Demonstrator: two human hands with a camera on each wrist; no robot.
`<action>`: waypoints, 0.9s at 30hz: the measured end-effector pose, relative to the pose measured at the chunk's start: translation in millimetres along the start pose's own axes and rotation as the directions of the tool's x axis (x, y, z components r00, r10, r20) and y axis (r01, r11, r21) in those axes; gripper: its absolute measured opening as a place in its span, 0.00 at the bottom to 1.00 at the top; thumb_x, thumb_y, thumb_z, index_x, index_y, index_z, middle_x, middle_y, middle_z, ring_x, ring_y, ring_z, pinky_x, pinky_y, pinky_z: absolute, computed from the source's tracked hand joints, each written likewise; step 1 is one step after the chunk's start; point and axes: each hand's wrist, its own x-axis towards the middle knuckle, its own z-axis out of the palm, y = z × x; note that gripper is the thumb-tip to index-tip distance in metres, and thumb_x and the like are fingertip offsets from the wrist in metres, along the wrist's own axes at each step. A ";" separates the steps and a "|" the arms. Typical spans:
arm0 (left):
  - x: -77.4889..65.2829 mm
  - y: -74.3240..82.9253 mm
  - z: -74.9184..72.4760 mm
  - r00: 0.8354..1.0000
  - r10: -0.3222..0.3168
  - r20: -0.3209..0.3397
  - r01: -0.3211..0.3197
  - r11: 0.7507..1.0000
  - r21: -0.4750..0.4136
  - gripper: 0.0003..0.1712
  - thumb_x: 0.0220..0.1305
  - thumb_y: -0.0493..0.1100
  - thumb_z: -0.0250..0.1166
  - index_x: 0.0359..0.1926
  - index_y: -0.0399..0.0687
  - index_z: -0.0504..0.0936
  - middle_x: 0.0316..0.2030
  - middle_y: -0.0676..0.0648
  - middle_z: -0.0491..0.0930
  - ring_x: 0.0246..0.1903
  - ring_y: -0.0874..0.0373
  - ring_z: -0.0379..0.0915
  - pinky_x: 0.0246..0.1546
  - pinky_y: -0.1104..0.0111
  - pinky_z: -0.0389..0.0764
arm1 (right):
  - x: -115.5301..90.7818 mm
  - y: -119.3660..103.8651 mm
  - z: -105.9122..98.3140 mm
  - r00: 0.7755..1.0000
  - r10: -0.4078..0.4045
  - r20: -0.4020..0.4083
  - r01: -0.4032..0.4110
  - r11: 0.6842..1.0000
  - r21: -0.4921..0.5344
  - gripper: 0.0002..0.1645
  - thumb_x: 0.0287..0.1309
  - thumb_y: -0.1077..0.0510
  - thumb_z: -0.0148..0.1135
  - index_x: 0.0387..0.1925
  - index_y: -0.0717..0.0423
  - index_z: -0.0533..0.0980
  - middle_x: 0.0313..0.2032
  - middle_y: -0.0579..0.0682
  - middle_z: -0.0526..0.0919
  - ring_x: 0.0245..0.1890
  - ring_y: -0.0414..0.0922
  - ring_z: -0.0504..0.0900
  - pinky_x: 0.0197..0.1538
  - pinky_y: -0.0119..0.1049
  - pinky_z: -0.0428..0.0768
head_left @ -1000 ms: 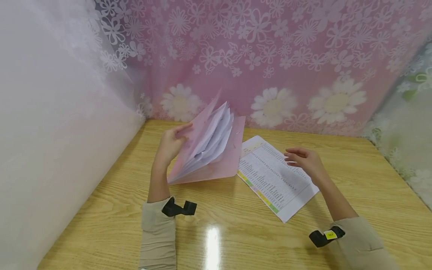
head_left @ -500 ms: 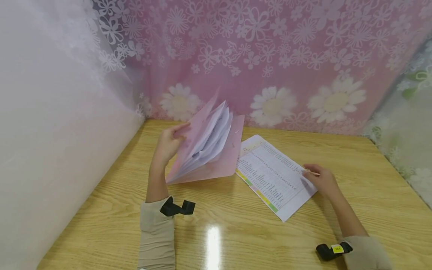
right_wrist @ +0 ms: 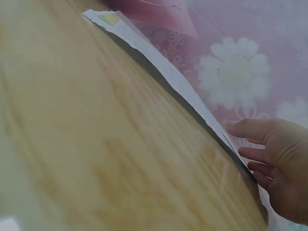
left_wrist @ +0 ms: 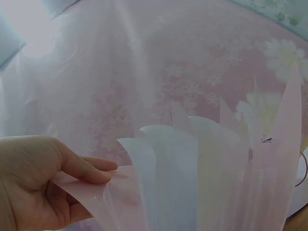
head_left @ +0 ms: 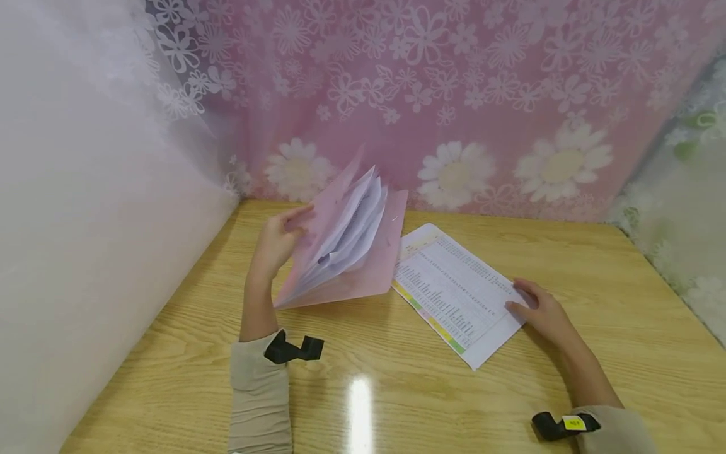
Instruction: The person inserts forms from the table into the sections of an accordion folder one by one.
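Observation:
In the head view, my left hand pinches the raised cover of a pink folder. The folder stands partly opened, with white papers fanned out inside. In the left wrist view, the thumb lies along the cover, and curved pages rise beside it. My right hand is at the right corner of the printed sheet, which bears a table with a coloured strip. Its thumb and fingers are spread apart, touching the sheet's corner; the right wrist view shows the fingertips along the paper edge.
The wooden table carries the folder and sheet. A pink flowered curtain hangs along its back edge. A pale wall covering closes the left side, and a flowered one the right.
My right hand has moved right and down, from above the printed sheet to its right corner, with thumb and fingers now spread. My left hand keeps holding the folder cover.

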 end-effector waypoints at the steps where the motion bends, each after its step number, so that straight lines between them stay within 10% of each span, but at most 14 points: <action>1: 0.3 -0.2 -0.2 1.000 0.005 0.000 -0.005 1.000 0.000 0.26 0.59 0.28 0.53 0.58 0.47 0.75 0.55 0.46 0.72 0.09 0.66 0.45 0.11 0.74 0.54 | -0.5 1.0 0.4 1.000 -0.009 -0.001 0.009 1.000 0.000 0.42 0.57 0.51 0.61 0.63 0.73 0.56 0.59 0.73 0.60 0.60 0.69 0.53 0.57 0.61 0.53; 15: -0.8 -1.7 -2.3 1.000 0.013 0.011 -0.013 1.000 0.010 0.26 0.59 0.28 0.52 0.59 0.45 0.74 0.57 0.44 0.71 0.08 0.66 0.45 0.10 0.74 0.55 | -0.3 3.8 4.1 0.998 -0.057 -0.030 0.054 0.995 -0.089 0.46 0.54 0.52 0.64 0.62 0.78 0.54 0.57 0.75 0.61 0.58 0.69 0.57 0.57 0.60 0.55; 27: -2.4 0.6 -0.4 1.000 0.019 0.002 -0.019 1.000 0.009 0.26 0.59 0.27 0.53 0.58 0.44 0.74 0.56 0.44 0.72 0.09 0.65 0.43 0.10 0.73 0.54 | -7.2 -0.8 3.3 0.991 0.019 -0.132 -0.045 0.980 -0.196 0.28 0.54 0.58 0.63 0.54 0.70 0.70 0.47 0.71 0.69 0.42 0.63 0.71 0.41 0.56 0.70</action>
